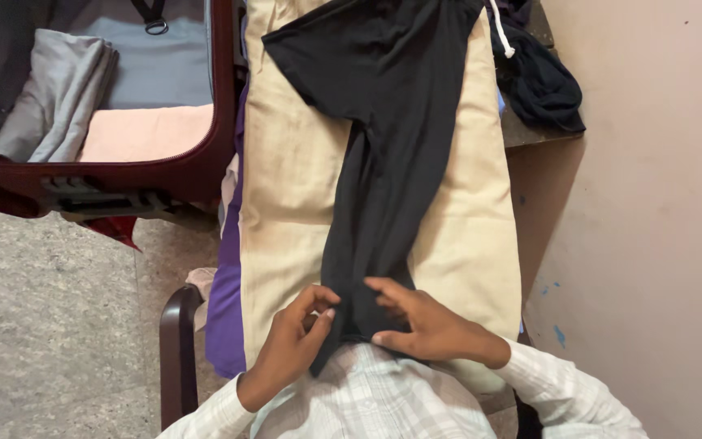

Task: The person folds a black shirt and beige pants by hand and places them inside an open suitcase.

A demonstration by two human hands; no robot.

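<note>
Both hands [290,345] [420,321] curled, pinching black garment's [383,162] near edge

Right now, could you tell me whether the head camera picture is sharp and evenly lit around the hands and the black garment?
Head view: light is soft and even, with no glare; the black garment shows little fold detail because it is so dark; the left hand and right hand look slightly soft; the open suitcase is dimmer inside.
</note>
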